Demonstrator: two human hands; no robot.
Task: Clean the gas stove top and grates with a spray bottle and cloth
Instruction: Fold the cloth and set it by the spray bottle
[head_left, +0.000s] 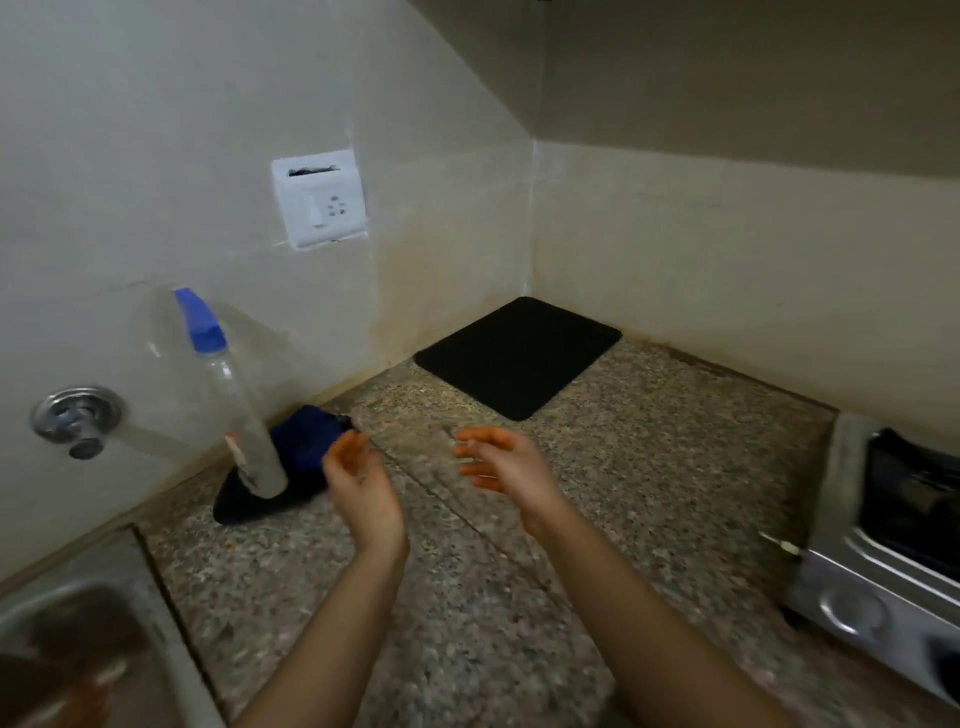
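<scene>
Both hands — left hand, right hand — are open, holding nothing. Beside the left hand: a clear spray bottle with a blurry label — maybe orange — on a blue cloth.

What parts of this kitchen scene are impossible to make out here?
- Stove, head view: cut off by the right edge; burners and most of the grates are out of frame.
- Cloth: partly hidden behind the spray bottle and left hand.
- Bottle label: too blurred to read.
- Sink: cropped by the lower left corner.
- Right hand: motion-blurred fingers.

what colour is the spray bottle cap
Blue, on the spray bottle; head view.
</scene>
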